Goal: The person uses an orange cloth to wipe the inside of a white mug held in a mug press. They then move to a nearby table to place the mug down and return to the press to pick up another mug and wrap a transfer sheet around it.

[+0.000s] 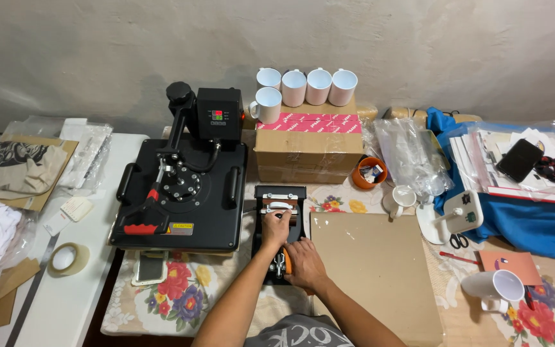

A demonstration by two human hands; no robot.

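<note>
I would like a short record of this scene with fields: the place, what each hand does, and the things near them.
place: table with flowered cloth, against a grey wall
left hand: on the white mug in the small mug press
right hand: on the near end of the mug press, at an orange part
left of hands: large black heat press
right of hands: brown cardboard sheet
behind: cardboard box bearing five white mugs

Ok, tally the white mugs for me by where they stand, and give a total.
On the cardboard box: 5 white mugs
On the floral cloth by the orange bowl: 1 white mug
Lying on its side at the right, near the red pen: 1 white mug
Total: 7
</note>
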